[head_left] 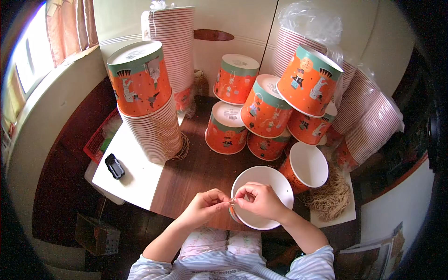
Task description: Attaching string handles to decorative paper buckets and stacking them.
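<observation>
Bucket (255, 221), round-mouthed, white-lined, under right hand (258, 200)

At 6 o'clock, the small thing (232, 201) pinched between the left hand (210, 204) and right hand (257, 199) is too tiny to identify. At 5 o'clock, the right hand hides part of an open white-lined tub (266, 220). At 3 o'clock, an upper tub (263, 114) covers much of a lower tub (267, 148). The curtain (70, 28) at 10 o'clock and striped shirt (186, 268) at 6 o'clock are cut off.
</observation>
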Available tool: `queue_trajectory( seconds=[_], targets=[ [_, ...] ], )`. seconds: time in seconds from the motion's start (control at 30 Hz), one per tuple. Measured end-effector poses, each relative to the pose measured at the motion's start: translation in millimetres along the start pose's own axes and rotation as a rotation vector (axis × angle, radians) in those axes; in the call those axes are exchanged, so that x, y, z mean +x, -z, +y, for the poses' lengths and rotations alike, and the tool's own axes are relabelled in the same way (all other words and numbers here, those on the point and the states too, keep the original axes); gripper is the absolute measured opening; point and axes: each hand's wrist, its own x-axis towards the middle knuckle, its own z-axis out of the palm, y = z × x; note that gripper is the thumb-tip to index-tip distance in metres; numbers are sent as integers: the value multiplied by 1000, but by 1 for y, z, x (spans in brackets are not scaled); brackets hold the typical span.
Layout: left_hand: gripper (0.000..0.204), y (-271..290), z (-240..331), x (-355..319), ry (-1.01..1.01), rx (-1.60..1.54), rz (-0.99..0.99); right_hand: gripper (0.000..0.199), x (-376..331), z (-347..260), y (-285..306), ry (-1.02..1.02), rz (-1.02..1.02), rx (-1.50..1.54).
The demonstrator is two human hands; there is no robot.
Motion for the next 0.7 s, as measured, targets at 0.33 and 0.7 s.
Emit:
queue_trajectory(
  seconds=[0.33,0.7],
  targets=[
    [13,-2,14,2,96,-230,-61,17,-12,-19,18,79,14,192],
    [12,-10,28,7,82,-215,-113,15,-10,-22,10,491,206,-202]
  ],
)
